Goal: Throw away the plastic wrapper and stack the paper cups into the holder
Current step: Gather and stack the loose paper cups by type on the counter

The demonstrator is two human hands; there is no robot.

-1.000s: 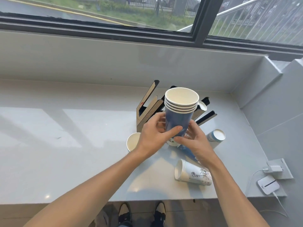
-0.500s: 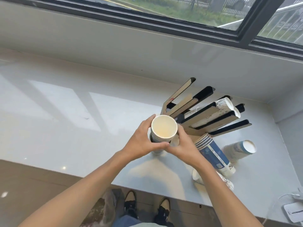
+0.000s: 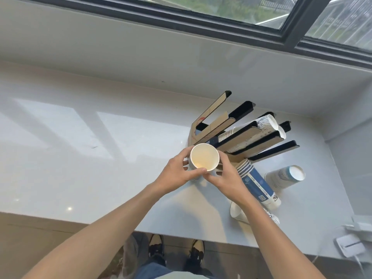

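head view: both hands, left hand point(image 3: 177, 174) and right hand point(image 3: 225, 178), clasp cup stack point(image 3: 204, 158); its lower part hidden.

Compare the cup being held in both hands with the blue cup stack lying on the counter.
The held cup stands upright with its open mouth facing the camera; the blue cup stack lies on its side on the counter. The held cup is gripped by the left hand and right hand; the blue cup stack lies free. Both are paper cups near the holder.

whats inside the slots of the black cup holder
Two middle slots of the cup holder hold sideways stacks of white paper cups. The left slots look empty; their bottoms are hidden.
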